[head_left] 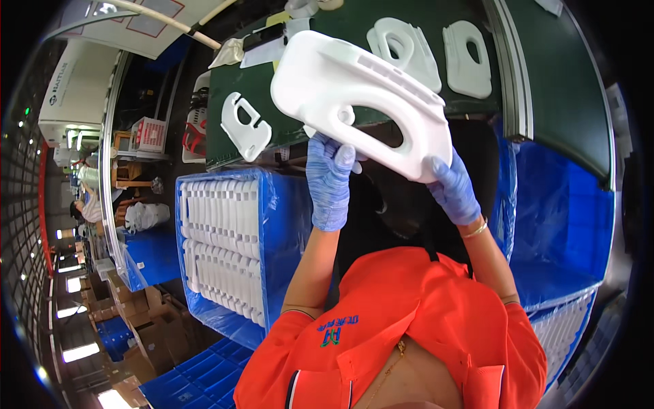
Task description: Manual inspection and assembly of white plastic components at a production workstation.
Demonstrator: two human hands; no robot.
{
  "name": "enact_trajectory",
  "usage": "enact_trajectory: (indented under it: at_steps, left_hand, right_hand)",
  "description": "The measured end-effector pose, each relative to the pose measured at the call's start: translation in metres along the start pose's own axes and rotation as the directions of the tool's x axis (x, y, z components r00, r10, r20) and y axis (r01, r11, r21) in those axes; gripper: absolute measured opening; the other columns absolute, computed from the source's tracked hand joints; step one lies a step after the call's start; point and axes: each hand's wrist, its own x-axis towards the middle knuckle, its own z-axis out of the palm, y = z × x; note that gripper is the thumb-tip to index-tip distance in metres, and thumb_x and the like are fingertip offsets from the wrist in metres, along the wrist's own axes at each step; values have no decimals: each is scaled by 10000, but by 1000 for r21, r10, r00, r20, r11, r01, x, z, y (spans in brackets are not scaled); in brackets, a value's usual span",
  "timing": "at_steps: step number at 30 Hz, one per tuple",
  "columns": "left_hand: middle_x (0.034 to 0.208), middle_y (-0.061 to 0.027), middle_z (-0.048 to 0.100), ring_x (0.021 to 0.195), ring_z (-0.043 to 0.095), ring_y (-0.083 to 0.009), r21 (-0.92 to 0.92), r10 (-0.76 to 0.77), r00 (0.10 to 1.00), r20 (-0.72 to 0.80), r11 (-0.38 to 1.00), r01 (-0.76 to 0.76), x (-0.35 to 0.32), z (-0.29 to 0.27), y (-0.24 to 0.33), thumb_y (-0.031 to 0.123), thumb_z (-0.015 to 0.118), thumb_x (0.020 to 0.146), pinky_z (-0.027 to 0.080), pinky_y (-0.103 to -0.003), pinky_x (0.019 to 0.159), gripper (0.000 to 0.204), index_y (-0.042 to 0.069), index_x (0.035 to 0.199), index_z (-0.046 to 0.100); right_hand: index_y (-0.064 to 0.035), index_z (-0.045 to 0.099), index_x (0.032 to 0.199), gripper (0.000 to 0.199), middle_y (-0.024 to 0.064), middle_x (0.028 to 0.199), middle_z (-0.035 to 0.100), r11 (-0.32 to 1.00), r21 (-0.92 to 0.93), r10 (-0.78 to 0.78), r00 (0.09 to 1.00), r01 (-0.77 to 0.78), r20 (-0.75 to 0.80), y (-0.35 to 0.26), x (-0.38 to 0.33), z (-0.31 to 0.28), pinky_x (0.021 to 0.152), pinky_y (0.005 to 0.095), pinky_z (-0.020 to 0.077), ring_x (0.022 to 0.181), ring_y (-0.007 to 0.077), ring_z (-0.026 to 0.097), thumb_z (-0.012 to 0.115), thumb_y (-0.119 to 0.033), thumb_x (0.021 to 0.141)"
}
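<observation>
I hold a large white moulded plastic shell (347, 85) with a handle opening up in front of me, tilted down to the right. My left hand (328, 180), in a blue glove, grips its lower edge near the handle opening. My right hand (453, 189), also gloved, grips its right end. Beyond it runs a dark green conveyor belt (327, 41) carrying more white plastic parts: one at the left (244, 125) and two at the top (402, 48) (467, 58).
A blue crate (286, 225) lined with plastic film holds rows of stacked white parts (221, 245) at my left. Another blue-lined bin (558, 232) stands at my right. Cardboard boxes and blue crates (184, 375) lie on the floor lower left. A person (85, 208) works far left.
</observation>
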Motion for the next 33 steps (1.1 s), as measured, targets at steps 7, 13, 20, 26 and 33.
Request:
enact_trajectory:
  at_steps: [7,13,20,26,33]
  left_hand:
    - [1044,-39,553,775,517,-80,41,-15,1000,-4,999,15,-1,1,-6,252,677,832,463,-203,613,590,30,1302,397]
    - [984,-38,563,729,510,-88,75,-47,999,22,996,45,-1,6,-9,272,654,855,459,-213,643,596,10,1319,387]
    - [1025,-43,547,810,520,-105,20,-100,995,6,995,99,-4,10,-13,272,656,855,463,-240,737,602,8,1323,383]
    - [1172,-73,512,1044,487,-154,-242,-126,985,-119,966,95,-12,10,-63,219,654,849,417,-298,909,535,8,1280,419]
    - [948,-110,593,780,580,-177,138,84,830,-551,990,-9,45,-117,-41,176,513,866,503,-302,663,283,-42,1045,540]
  right_hand:
    - [-35,437,1307,677,56,1213,541,982,-186,12,999,-21,-51,3,-6,-14,966,316,412,1115,154,511,760,-261,756]
    - [-33,438,1320,641,44,1163,571,959,-282,-34,998,16,-59,0,-10,-22,940,297,428,1058,133,532,737,-211,782]
    - [-27,428,1332,649,45,1182,566,920,-391,-4,999,-15,-49,-2,-15,-27,952,289,408,1082,131,518,730,-196,784]
    - [0,339,1375,653,71,1309,465,957,-278,95,995,-82,34,21,-21,4,1022,299,323,1199,144,421,656,-200,840]
    - [6,477,1239,351,127,1162,581,894,-389,290,948,-221,128,64,-17,-15,919,292,444,1044,184,578,510,-178,942]
